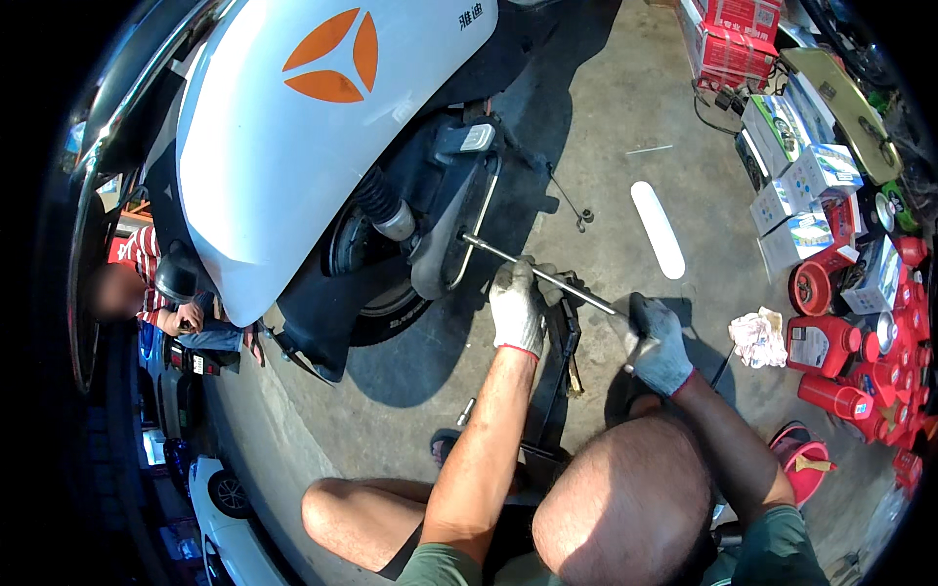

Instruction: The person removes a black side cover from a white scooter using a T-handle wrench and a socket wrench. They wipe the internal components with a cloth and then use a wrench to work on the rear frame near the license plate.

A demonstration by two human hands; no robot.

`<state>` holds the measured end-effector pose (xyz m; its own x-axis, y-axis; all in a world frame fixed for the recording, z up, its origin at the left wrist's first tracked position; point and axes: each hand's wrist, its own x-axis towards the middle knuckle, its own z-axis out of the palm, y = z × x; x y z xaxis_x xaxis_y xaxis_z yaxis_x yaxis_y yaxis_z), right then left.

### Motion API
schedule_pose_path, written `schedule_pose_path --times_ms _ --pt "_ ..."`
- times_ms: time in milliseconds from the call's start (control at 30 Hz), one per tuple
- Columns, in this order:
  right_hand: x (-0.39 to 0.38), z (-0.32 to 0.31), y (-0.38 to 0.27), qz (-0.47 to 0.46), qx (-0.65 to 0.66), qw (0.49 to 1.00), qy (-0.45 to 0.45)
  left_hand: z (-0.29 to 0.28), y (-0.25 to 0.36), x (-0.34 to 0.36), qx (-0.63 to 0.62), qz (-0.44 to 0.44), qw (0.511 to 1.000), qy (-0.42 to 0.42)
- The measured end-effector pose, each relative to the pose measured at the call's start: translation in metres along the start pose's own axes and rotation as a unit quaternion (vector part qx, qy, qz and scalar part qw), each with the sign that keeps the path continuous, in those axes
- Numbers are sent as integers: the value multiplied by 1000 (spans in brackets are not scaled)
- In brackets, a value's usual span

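Observation:
A white scooter (278,161) with an orange emblem stands at the upper left, its black rear tyre (393,314) partly hidden under the bodywork. From the dark swingarm cover (442,239) beside the wheel, a long metal socket wrench (496,252) slants down to the right; its tip meets the cover. My left hand (518,311), in a white glove with dark fingertips, is closed round the middle of the shaft. Gloved likewise, my right hand (659,339) grips the wrench's near end. Which fastener the tip sits on is too small to tell.
A white rounded strip (658,230), a crumpled rag (757,338) and a small metal socket (466,412) lie on the concrete. Red bottles (823,345) and white boxes (806,181) crowd the right side. Left of the scooter sits a person in a striped top (145,262).

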<state>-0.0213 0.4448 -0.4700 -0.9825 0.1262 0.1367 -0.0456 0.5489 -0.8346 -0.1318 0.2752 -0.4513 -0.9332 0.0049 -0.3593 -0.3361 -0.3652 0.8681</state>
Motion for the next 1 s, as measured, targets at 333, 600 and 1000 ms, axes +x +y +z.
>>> schedule_pose_path --times_ms 333,600,1000 --pt "12 0 3 -145 -114 982 40 -7 2 10 -15 10 1000 0" --pt "24 -7 -8 80 191 978 -13 15 -15 -22 16 -49 995 -89" --pt "7 -39 -28 186 215 958 21 23 -24 -22 3 -34 999 -36"
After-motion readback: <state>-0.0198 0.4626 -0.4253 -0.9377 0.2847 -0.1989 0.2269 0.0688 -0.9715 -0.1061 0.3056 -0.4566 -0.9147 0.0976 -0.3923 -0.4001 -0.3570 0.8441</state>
